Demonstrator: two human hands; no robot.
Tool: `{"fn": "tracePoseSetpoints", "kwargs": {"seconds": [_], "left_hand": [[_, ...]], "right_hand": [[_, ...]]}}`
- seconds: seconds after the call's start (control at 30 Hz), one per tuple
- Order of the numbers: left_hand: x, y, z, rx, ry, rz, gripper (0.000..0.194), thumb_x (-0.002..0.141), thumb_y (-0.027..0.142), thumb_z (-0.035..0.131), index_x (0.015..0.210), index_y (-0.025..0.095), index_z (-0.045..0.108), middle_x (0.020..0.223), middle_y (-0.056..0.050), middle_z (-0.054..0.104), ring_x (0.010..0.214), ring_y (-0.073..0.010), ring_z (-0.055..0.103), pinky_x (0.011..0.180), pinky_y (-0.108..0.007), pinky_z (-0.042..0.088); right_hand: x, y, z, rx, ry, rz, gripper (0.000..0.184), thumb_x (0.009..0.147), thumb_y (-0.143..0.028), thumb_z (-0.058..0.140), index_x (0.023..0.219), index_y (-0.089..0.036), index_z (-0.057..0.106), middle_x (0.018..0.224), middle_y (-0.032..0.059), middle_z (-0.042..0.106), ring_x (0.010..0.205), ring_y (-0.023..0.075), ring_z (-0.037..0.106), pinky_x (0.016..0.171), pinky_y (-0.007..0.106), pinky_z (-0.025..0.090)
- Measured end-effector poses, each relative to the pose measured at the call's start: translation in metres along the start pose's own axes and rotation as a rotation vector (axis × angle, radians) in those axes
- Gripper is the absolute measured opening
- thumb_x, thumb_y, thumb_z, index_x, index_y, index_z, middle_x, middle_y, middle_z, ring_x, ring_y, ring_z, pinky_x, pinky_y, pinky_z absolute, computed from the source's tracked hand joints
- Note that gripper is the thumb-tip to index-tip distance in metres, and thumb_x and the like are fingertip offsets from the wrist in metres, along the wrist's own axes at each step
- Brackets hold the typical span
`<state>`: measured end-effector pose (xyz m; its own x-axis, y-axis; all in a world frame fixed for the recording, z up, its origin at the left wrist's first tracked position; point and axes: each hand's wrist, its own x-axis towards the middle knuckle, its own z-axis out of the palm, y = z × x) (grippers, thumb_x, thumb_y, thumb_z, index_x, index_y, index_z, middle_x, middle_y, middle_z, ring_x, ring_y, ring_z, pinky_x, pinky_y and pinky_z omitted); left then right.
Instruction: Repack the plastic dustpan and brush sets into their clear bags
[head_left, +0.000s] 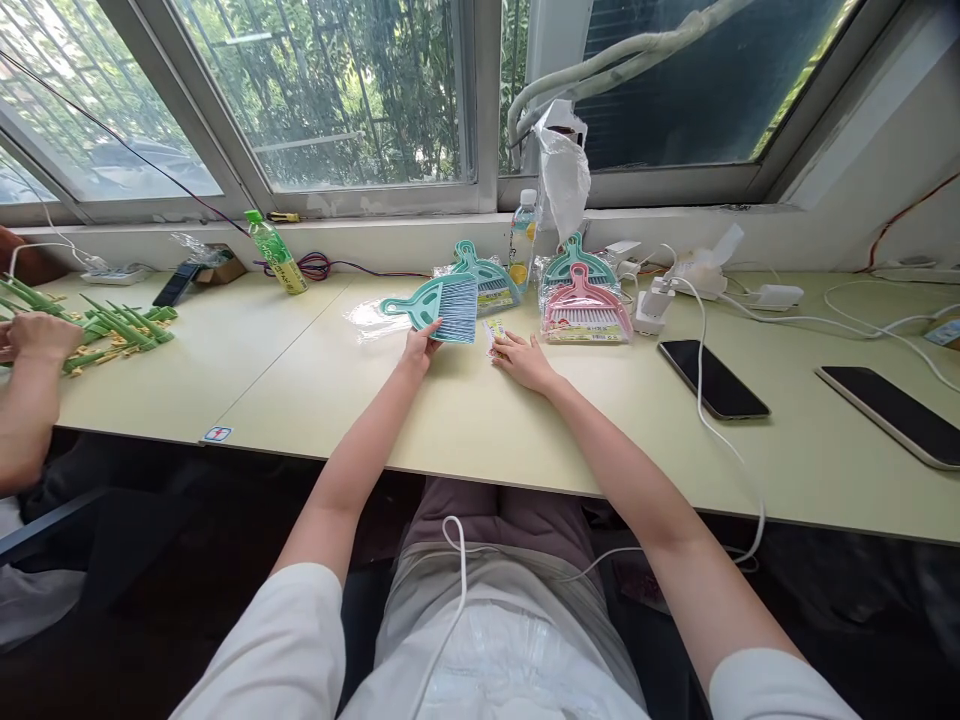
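Note:
My left hand (421, 347) is closed on the lower edge of a teal dustpan (420, 303) with a grey-bristled brush (457, 308) set in it, tilted sideways above the table. Beside it, my right hand (525, 362) has its fingers on a small printed label card (493, 334) and seems to pinch it. Clear plastic wrap (373, 318) lies left of the dustpan. Behind it sits another teal dustpan set (484, 275) with a yellow label. To the right, a wrapped pink set (587, 308) stands in front of a wrapped teal one (576, 262).
Two phones (714, 378) lie on the right, a white cable (703, 350) crossing one. A power adapter (652, 303) stands behind them. A green bottle (276, 252) is at back left. At far left another person's hand (41, 340) works by green leafy stalks (124, 325).

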<state>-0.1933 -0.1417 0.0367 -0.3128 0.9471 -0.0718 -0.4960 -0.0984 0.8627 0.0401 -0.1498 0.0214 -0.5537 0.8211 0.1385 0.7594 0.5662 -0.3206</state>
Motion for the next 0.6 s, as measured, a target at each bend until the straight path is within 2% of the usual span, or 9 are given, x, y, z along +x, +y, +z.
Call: {"fn": "tracePoseSetpoints", "kwargs": {"seconds": [0.13, 0.2, 0.27, 0.37, 0.43, 0.5, 0.53, 0.6], "left_hand": [[-0.005, -0.001, 0.003, 0.037, -0.046, -0.014, 0.037, 0.071, 0.009, 0.08, 0.104, 0.016, 0.063, 0.093, -0.002, 0.072, 0.081, -0.0113, 0.069, 0.082, -0.026, 0.061], [-0.006, -0.002, 0.004, 0.053, -0.053, -0.018, 0.035, 0.072, 0.009, 0.079, 0.103, 0.015, 0.063, 0.093, -0.003, 0.072, 0.078, -0.0111, 0.069, 0.081, -0.026, 0.061], [-0.005, -0.003, 0.003, 0.064, -0.052, -0.018, 0.033, 0.073, 0.008, 0.078, 0.101, 0.015, 0.063, 0.092, -0.003, 0.072, 0.077, -0.0112, 0.068, 0.081, -0.027, 0.061], [-0.003, -0.003, 0.002, 0.07, -0.046, -0.016, 0.03, 0.073, 0.009, 0.077, 0.099, 0.016, 0.062, 0.093, -0.002, 0.071, 0.078, -0.0114, 0.069, 0.083, -0.028, 0.061], [-0.002, -0.003, 0.001, 0.07, -0.04, -0.014, 0.031, 0.073, 0.009, 0.077, 0.099, 0.016, 0.062, 0.093, -0.002, 0.071, 0.077, -0.0108, 0.068, 0.083, -0.029, 0.061], [-0.003, -0.002, 0.001, 0.07, -0.034, -0.014, 0.033, 0.071, 0.009, 0.078, 0.1, 0.017, 0.062, 0.092, -0.001, 0.071, 0.075, -0.0101, 0.068, 0.083, -0.029, 0.061], [-0.003, -0.002, 0.001, 0.072, -0.033, -0.015, 0.035, 0.071, 0.009, 0.079, 0.101, 0.017, 0.062, 0.093, -0.001, 0.07, 0.074, -0.0099, 0.068, 0.084, -0.03, 0.061], [-0.003, -0.002, 0.001, 0.077, -0.027, -0.018, 0.039, 0.069, 0.01, 0.081, 0.102, 0.017, 0.062, 0.093, -0.001, 0.07, 0.073, -0.01, 0.068, 0.084, -0.03, 0.061]], "right_hand": [[0.0, -0.001, -0.005, 0.02, 0.086, -0.015, 0.031, 0.098, -0.035, 0.051, 0.12, -0.026, 0.07, 0.13, 0.0061, 0.068, 0.125, 0.0236, 0.06, 0.123, 0.056, 0.01], [0.0, -0.003, -0.006, 0.024, 0.105, -0.002, 0.03, 0.095, -0.036, 0.056, 0.119, -0.026, 0.071, 0.119, 0.0061, 0.073, 0.112, 0.0231, 0.066, 0.122, 0.053, 0.015], [0.0, -0.006, -0.006, 0.038, 0.119, -0.001, 0.035, 0.092, -0.035, 0.061, 0.125, -0.027, 0.069, 0.116, 0.0057, 0.074, 0.11, 0.0234, 0.067, 0.121, 0.05, 0.02], [-0.001, -0.01, -0.005, 0.027, 0.184, -0.03, 0.04, 0.09, -0.035, 0.063, 0.129, -0.028, 0.067, 0.137, 0.0058, 0.064, 0.127, 0.0254, 0.057, 0.119, 0.048, 0.024], [-0.002, -0.011, -0.003, -0.015, 0.203, -0.024, 0.048, 0.091, -0.041, 0.061, 0.137, -0.027, 0.06, 0.155, 0.0065, 0.045, 0.143, 0.0288, 0.04, 0.121, 0.054, 0.02], [-0.002, -0.01, -0.001, -0.045, 0.144, 0.014, 0.059, 0.093, -0.05, 0.055, 0.147, -0.026, 0.048, 0.164, 0.0075, 0.027, 0.152, 0.0312, 0.022, 0.12, 0.063, 0.01], [-0.002, -0.009, 0.0, -0.05, 0.096, 0.032, 0.061, 0.095, -0.053, 0.05, 0.149, -0.025, 0.044, 0.165, 0.0083, 0.023, 0.153, 0.0316, 0.016, 0.119, 0.068, 0.006], [-0.001, -0.007, 0.001, -0.042, 0.027, 0.043, 0.058, 0.097, -0.053, 0.044, 0.148, -0.025, 0.045, 0.164, 0.0088, 0.026, 0.154, 0.0316, 0.014, 0.116, 0.073, -0.001]]}}
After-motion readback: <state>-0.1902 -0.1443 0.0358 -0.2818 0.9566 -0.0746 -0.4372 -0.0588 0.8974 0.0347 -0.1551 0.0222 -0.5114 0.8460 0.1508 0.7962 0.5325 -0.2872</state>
